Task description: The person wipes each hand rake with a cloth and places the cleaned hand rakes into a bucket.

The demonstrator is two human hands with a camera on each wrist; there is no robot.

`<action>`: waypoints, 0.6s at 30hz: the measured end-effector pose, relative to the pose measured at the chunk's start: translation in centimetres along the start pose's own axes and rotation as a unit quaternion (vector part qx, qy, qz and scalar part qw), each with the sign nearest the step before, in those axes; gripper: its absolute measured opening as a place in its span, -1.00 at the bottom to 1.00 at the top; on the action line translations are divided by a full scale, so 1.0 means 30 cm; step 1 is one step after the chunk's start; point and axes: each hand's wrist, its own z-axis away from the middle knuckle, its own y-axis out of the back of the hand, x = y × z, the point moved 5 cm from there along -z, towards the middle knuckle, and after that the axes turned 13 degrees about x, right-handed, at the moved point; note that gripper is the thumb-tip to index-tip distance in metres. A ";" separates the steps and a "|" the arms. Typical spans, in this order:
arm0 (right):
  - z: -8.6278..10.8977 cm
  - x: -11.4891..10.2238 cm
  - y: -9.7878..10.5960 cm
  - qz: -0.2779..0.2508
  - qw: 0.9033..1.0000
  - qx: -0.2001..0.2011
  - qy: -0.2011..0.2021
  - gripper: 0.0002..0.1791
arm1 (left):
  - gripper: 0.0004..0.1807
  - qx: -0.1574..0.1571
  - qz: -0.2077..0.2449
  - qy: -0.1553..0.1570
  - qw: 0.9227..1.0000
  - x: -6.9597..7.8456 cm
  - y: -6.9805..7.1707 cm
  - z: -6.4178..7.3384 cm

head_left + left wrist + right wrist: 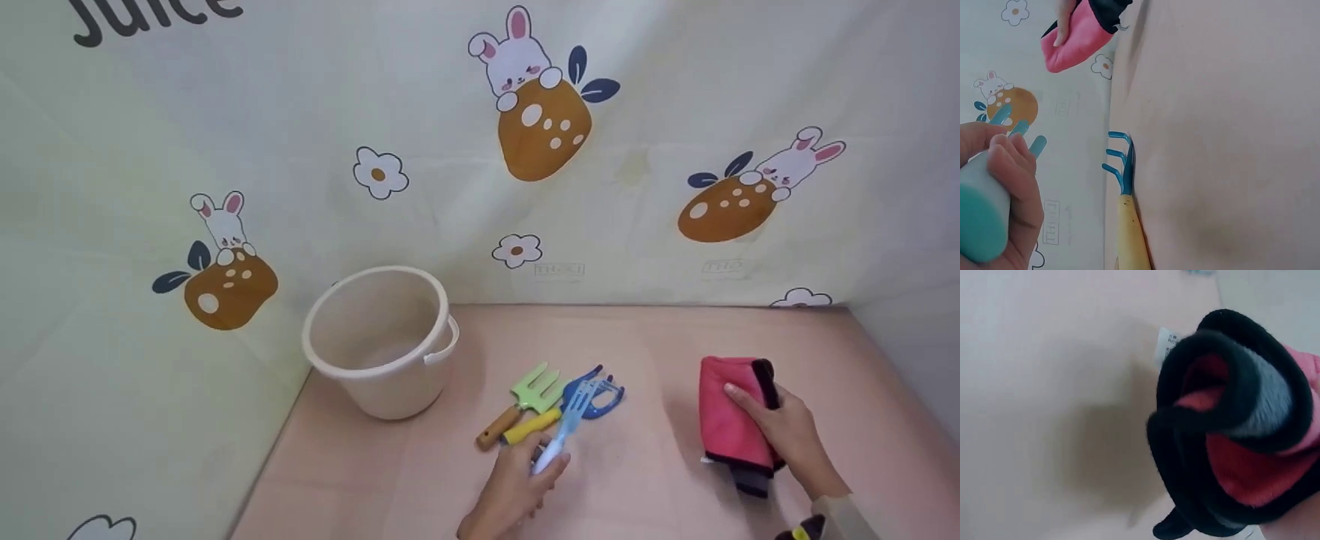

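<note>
Here, pale-handled light-blue fork [573, 421] pinched in left grip [516, 474], pink cloth [729, 424] (folded, black-edged) held in right grip [799, 435].

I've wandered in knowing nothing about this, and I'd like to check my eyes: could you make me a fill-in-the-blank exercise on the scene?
1. The left hand grips a light-blue fork, and the right hand holds a pink cloth with edging coloured ____.
2. The blue-pronged hand rake has a handle coloured ____.
3. In the head view, the bucket stands to the ____ of the green hand fork.

Missing words: black; yellow; left.
</note>
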 end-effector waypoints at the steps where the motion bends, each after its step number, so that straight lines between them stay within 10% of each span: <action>1: 0.020 -0.017 -0.001 -0.006 1.000 0.009 0.002 -0.20 | -0.69 -0.004 0.014 0.008 1.000 0.000 -0.005 -0.001; 8: 0.188 -0.168 -0.041 -0.024 0.993 0.041 0.105 -0.38 | -0.77 -0.033 0.154 0.042 0.987 0.008 -0.054 0.006; 14: 0.348 -0.279 -0.097 -0.040 0.948 0.106 0.298 -0.51 | -0.68 -0.083 0.238 0.034 0.967 0.032 -0.094 0.025; 18: 0.423 -0.308 -0.138 -0.013 0.929 0.123 0.350 -0.38 | -0.64 -0.099 0.237 0.044 0.966 0.042 -0.116 0.041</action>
